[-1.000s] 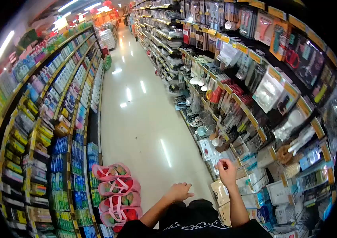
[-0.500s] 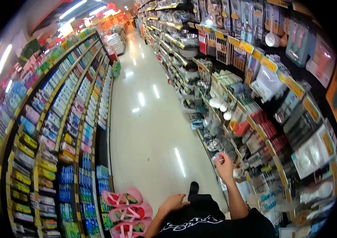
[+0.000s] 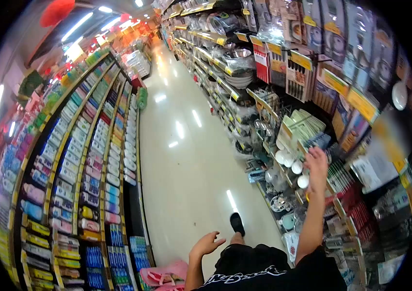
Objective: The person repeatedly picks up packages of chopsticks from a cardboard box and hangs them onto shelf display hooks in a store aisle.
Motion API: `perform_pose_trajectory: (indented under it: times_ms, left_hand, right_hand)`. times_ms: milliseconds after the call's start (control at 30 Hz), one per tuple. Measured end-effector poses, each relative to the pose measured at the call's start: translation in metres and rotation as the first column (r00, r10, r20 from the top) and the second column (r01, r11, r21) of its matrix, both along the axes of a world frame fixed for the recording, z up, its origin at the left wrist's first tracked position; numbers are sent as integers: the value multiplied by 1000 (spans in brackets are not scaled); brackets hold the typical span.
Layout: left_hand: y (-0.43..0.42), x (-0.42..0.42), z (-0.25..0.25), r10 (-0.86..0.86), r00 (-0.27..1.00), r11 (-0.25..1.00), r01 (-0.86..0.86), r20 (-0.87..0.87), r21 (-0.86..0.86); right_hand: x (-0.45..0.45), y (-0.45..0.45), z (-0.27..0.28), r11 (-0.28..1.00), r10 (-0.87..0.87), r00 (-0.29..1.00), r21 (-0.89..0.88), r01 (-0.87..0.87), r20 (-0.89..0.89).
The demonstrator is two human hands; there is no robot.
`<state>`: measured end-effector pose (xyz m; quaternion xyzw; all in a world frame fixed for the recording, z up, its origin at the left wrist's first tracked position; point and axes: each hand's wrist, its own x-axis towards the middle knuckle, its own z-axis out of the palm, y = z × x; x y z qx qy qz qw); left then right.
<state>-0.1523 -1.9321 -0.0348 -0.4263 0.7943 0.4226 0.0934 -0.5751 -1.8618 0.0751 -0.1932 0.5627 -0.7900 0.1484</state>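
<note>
My right hand reaches out over the right-hand shelving, its fingers extended and slightly apart, holding nothing that I can see. Close to its fingertips are white ladles and a stack of pale green packaged items. Low in the middle, my left hand hangs in front of my black clothing with loosely spread fingers and nothing in it. Below that hand, pink slippers stick out from the left-hand shelving.
A pale glossy aisle floor runs ahead between two shelf rows. On the left stand bottles and boxed toothpaste. Metal bowls, packaged knives and hanging utensils fill the right. My dark shoe is on the floor.
I have moved forward along the aisle, and the slippers now sit lower in view. My right hand has risen and swung right towards the shelf, its fingers opening from a curl.
</note>
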Motion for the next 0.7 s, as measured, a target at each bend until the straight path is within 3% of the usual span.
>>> perform_pose_trajectory:
  times_ms: [33, 100, 167, 300, 367, 467, 567, 600, 633, 700]
  left_hand:
    - [-28, -4, -12, -34, 999, 999, 35, 32, -31]
    - [-81, -16, -26, -69, 992, 993, 78, 108, -84]
    - [-137, -37, -17, -83, 990, 985, 99, 114, -139]
    - [-228, -114, 9, -216, 975, 919, 219, 46, -327]
    - [-263, -157, 27, -330, 943, 873, 295, -26, -387]
    - [-279, -224, 100, -473, 880, 851, 442, -50, -282]
    - [-291, -281, 93, -596, 698, 801, 482, -398, -355]
    - [-293, -298, 95, -613, 658, 790, 510, -437, -341]
    - [-292, -313, 101, -623, 621, 781, 535, -476, -323]
    - [-291, -331, 111, -638, 571, 760, 576, -516, -302]
  right_hand:
    - [-21, -14, -5, 999, -4, 1000, -47, 3, -25]
    - [-55, -36, -6, 996, -54, 991, 65, 62, -123]
    - [-84, -66, -3, 982, -156, 984, 97, 164, -90]
    - [-145, -98, -2, 909, -165, 984, 379, 176, -61]
    - [-163, -114, 8, 799, -284, 954, 526, 291, -95]
    - [-175, -122, 32, 729, -342, 939, 624, 283, -27]
    - [-213, -124, 12, 672, -454, 891, 652, 352, -14]
    - [-236, -120, -7, 625, -482, 873, 668, 404, -77]
    - [-238, -123, 1, 638, -517, 856, 667, 384, 2]
    - [-251, -121, -5, 671, -524, 850, 590, 448, -49]
